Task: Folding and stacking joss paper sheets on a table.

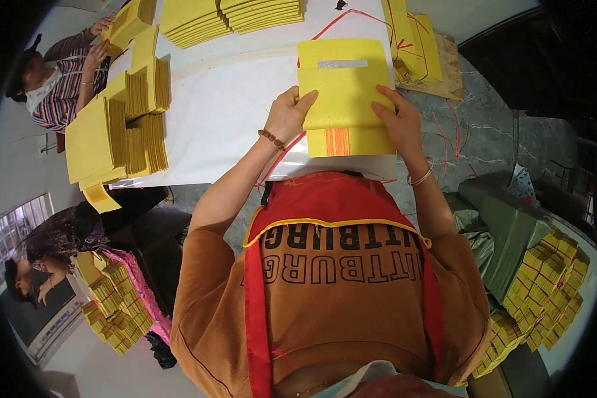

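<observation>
A bundle of yellow paper (348, 93) lies at the table's near right, a silver strip across its far part and an orange-red patch on its near flap. My left hand (289, 114) grips its left edge, thumb on top and the other fingers curled beside it. On the opposite edge is my right hand (398, 119), thumb and forefinger over the paper and the rest down the side. A red string (285, 157) shows on the table left of the bundle and comes out beyond its far edge; whatever part runs beneath is hidden.
Yellow paper stacks (229, 23) stand along the white table's (225, 99) far side, others (123, 132) at its left. Red-tied bundles (421, 50) sit on a board at right. Two people (66, 83) are at left. More bundles (537, 292) are piled behind right.
</observation>
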Demonstrator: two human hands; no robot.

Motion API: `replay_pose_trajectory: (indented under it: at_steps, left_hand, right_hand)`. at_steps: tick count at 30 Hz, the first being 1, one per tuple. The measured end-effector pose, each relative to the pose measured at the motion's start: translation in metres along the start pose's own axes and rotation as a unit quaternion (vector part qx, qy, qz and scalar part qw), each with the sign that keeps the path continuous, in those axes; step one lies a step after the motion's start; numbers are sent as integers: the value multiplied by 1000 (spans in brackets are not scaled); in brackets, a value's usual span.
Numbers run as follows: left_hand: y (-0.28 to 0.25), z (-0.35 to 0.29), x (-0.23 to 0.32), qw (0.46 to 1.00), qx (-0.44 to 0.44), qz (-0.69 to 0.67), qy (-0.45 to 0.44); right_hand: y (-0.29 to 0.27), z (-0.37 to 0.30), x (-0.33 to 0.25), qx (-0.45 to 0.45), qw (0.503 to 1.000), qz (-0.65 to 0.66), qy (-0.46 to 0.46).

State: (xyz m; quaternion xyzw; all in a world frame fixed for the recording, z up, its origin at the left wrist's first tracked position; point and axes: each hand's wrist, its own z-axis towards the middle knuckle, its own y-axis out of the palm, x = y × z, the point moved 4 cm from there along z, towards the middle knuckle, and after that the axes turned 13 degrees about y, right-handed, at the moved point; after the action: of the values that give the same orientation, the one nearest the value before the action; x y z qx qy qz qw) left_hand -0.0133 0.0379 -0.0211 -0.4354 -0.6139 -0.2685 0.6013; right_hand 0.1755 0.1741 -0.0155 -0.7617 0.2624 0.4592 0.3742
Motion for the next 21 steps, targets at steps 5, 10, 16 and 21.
replay_pose_trajectory:
  at_steps: [5,10,16,21]
  left_hand:
    - [-11,-6,36,972,73,207,86]
    - [25,-20,80,839,27,347,419]
    - [65,-11,46,777,-117,484,386]
    - [65,-11,34,765,-112,495,397]
  right_hand:
    - [-1,2,4,19,999,-28,-20]
    - [0,-2,-1,21,999,-29,-2]
    - [1,0,3,16,999,-32,-3]
    - [-2,-14,-12,60,985,-157,-46]
